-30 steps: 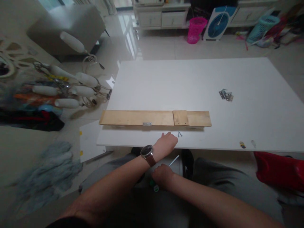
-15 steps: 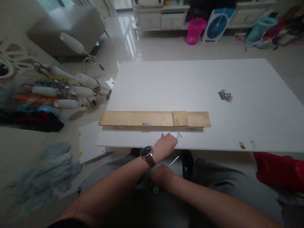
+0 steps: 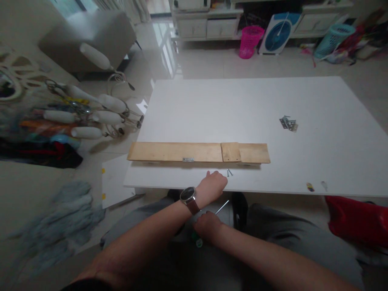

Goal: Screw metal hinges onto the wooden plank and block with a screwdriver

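Observation:
My left hand [image 3: 212,184], with a watch [image 3: 188,195] on its wrist, is at the near edge of the white tabletop [image 3: 242,109]. Its fingers are curled closed, and their inner side is hidden. Just right of it lie two screws [image 3: 229,172]. Below the edge, my right hand [image 3: 207,225] is wrapped round a screwdriver [image 3: 222,207] with a green handle end; the shaft points up and right. A long wooden board [image 3: 163,151] lies in front of my hands, bearing a small metal plate [image 3: 188,160] and a short wooden piece [image 3: 230,152].
Metal brackets [image 3: 289,123] lie in a pile at the right on the tabletop. Two small items sit near its right front edge. A red stool-like object [image 3: 354,218] stands right of my leg. A lamp with white shades [image 3: 107,103] is on the left.
The view has shifted slightly. Both hands, the screwdriver and the board keep their places relative to one another.

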A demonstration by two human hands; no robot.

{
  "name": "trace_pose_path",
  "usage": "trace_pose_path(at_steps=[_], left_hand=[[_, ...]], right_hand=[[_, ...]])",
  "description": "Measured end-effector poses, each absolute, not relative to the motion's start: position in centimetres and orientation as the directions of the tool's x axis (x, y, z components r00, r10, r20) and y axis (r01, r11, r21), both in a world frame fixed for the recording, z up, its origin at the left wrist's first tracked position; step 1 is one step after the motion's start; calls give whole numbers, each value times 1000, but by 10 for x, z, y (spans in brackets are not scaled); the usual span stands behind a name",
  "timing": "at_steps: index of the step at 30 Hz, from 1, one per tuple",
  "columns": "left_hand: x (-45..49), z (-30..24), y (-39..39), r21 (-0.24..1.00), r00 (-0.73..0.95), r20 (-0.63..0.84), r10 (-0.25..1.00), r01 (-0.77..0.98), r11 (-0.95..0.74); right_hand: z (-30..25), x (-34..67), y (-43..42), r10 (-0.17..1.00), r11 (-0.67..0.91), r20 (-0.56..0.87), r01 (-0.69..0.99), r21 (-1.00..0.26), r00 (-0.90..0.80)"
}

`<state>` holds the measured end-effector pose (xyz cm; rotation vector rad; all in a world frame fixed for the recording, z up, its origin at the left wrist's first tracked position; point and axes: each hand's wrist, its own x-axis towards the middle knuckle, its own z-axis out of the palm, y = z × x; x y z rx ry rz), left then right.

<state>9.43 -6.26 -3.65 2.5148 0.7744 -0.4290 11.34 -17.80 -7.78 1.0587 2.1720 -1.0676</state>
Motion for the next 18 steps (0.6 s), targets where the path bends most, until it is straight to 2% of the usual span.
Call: trace_pose_path(at_steps=[18], left_hand=[[94, -36, -63, 344, 790, -424, 442, 592, -729]], right_hand=[[-80, 114, -180, 442, 379, -681, 809, -449, -585]])
